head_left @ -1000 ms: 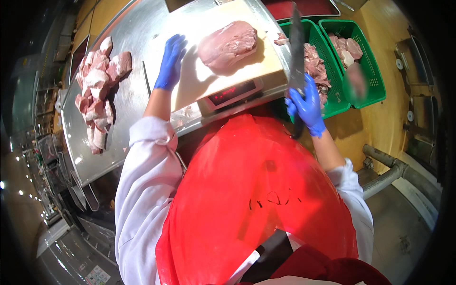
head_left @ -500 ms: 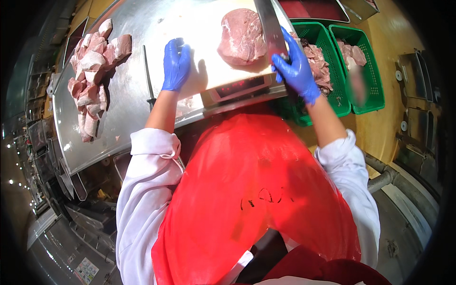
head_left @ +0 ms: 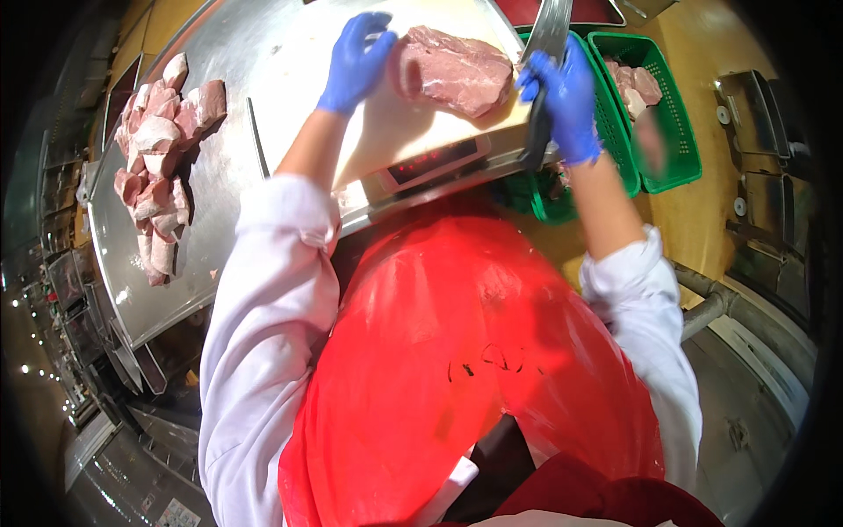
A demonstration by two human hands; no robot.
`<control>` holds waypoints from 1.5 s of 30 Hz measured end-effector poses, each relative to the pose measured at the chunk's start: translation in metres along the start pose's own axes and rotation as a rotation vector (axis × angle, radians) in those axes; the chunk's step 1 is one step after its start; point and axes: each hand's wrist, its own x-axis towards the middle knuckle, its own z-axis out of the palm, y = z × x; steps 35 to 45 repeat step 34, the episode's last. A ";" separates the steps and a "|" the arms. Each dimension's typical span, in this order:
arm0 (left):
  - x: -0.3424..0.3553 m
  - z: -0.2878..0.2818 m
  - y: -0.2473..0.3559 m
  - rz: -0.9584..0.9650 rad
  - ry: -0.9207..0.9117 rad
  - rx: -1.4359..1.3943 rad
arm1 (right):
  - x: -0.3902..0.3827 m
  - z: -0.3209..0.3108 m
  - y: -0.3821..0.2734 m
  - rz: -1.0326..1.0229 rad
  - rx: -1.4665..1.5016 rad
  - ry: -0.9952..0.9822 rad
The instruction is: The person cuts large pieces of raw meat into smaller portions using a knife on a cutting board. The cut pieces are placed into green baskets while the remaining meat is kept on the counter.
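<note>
A heap of pink meat chunks lies at the upper left on the steel desk, with a thin steel rod just right of it. Two green baskets holding meat stand at the upper right.

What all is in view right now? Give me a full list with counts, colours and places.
Slab of meat: one, pink, on the cutting board.
Cutting board: one, pale cream, on the scale.
Scale: one, steel with a red lit display, at the near table edge.
Knife: one, steel blade with dark handle, right of the slab.
Pile of meat pieces: one heap, pink and white, on the left of the table.
Steel rod: one, grey, lying between pile and board.
Table: one, stainless steel.
Baskets: two, green, right of the table, with meat inside.
Apron: one, red.
Left hand: blue glove, on the slab's left end.
Right hand: blue glove, gripping the knife.
</note>
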 end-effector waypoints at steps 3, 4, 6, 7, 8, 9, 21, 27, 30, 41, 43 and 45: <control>0.034 0.026 -0.033 -0.068 -0.270 -0.283 | -0.055 0.056 0.019 0.073 0.097 0.136; 0.026 0.033 -0.025 -0.196 -0.387 -0.159 | -0.050 0.051 0.032 0.069 0.098 0.109; -0.003 0.039 -0.003 -0.188 -0.264 -0.058 | -0.025 0.033 0.042 0.077 0.080 0.032; -0.015 0.037 0.006 -0.194 -0.198 0.161 | -0.009 0.017 0.037 0.088 0.061 -0.014; -0.023 0.036 0.008 -0.223 -0.182 0.164 | 0.002 -0.001 0.034 0.053 0.053 -0.081; -0.031 0.031 0.009 -0.254 -0.166 0.169 | 0.003 -0.016 0.034 0.063 -0.059 -0.062; -0.043 -0.070 -0.010 -0.152 0.410 -0.054 | -0.126 -0.031 0.053 -0.200 -0.905 -0.376; -0.056 -0.062 0.020 0.076 0.399 -0.010 | -0.209 -0.078 0.052 -0.013 -1.015 -0.659; -0.076 -0.026 0.050 0.584 0.067 0.430 | -0.244 -0.097 0.031 0.228 -0.709 -0.516; -0.108 0.032 0.055 0.655 -0.428 1.235 | -0.210 -0.079 0.013 0.304 -0.483 -0.191; -0.108 0.032 0.055 0.655 -0.428 1.235 | -0.210 -0.079 0.013 0.304 -0.483 -0.191; -0.108 0.032 0.055 0.655 -0.428 1.235 | -0.210 -0.079 0.013 0.304 -0.483 -0.191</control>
